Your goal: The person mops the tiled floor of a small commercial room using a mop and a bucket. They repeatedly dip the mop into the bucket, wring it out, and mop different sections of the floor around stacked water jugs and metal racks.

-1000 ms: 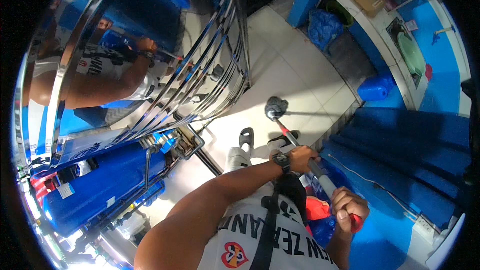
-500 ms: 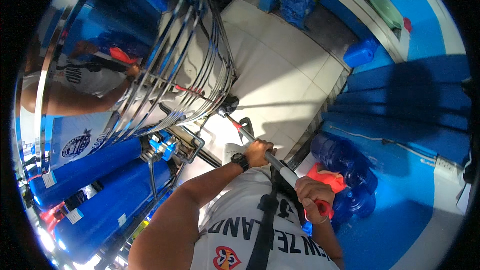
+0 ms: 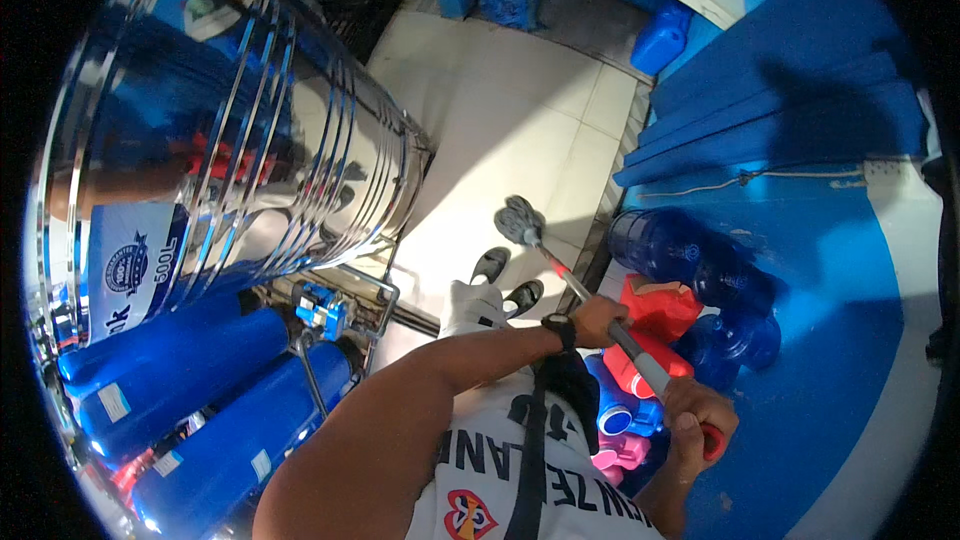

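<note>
A mop slants across the view, its grey string head (image 3: 519, 221) resting on pale floor tiles (image 3: 500, 100) just ahead of my feet. Its grey pole (image 3: 636, 357) has a red section near the head and a red grip end. Partway down the pole, my left hand (image 3: 600, 322), with a dark watch at the wrist, is wrapped round it. My right hand (image 3: 698, 418) grips the pole's upper end, beside the red cap. Sandals (image 3: 491, 265) on my feet show to the left of the mop head.
A shiny ribbed steel tank (image 3: 330, 150) stands at left, above blue cylinders (image 3: 200, 370) and pipework. Blue water jugs (image 3: 655, 245), red containers (image 3: 660, 310) and pink ones sit by the right wall. A blue jerrycan (image 3: 661, 38) lies farther off.
The mop head has moved right, from beside the tank's foot onto the open tiles. Both hands have shifted right with the pole, still gripping it. The view has turned somewhat.
</note>
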The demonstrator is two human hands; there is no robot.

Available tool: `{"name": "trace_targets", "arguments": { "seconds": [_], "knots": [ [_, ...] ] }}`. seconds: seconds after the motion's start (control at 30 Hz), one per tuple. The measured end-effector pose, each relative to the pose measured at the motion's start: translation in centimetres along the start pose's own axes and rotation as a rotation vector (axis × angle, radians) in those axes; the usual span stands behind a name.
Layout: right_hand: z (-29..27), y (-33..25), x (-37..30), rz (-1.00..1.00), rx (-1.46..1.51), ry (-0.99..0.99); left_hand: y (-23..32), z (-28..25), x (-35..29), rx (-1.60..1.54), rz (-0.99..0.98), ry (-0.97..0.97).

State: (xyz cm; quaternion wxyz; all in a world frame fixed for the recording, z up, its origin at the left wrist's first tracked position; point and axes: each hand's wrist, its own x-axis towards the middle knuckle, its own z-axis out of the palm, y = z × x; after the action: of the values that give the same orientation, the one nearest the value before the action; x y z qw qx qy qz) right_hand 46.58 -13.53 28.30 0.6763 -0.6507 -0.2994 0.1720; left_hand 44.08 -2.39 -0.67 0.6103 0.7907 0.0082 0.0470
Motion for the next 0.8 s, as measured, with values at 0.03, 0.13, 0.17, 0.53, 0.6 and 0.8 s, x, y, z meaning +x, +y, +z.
{"name": "trace_targets", "arguments": {
  "seconds": [0.03, 0.13, 0.17, 0.53, 0.6, 0.8],
  "knots": [
    [-0.5, -0.2, -1.2, 0.002, 0.006, 0.078, 0.4, 1.1, 0.2, -0.032, -0.002, -0.068],
    [-1.9, -0.3, -4.5, -0.002, 0.005, 0.217, 1.2, 3.4, 1.2, 0.059, 0.110, -0.375],
    [-1.8, 0.0, -5.5, -0.023, -0.004, 0.277, 1.4, 3.8, 1.3, 0.080, 0.113, -0.457],
    [1.5, 4.9, -7.0, -0.158, 0.016, 0.582, -0.2, -1.2, 4.9, 0.283, 0.141, -0.705],
    [2.4, 6.7, -4.6, -0.213, -0.022, 0.565, -1.1, -3.8, 7.2, 0.273, 0.143, -0.713],
    [5.7, 10.6, 5.0, -0.221, -0.119, 0.631, -5.3, -11.6, 16.3, 0.250, 0.177, -0.695]
  ]
}}
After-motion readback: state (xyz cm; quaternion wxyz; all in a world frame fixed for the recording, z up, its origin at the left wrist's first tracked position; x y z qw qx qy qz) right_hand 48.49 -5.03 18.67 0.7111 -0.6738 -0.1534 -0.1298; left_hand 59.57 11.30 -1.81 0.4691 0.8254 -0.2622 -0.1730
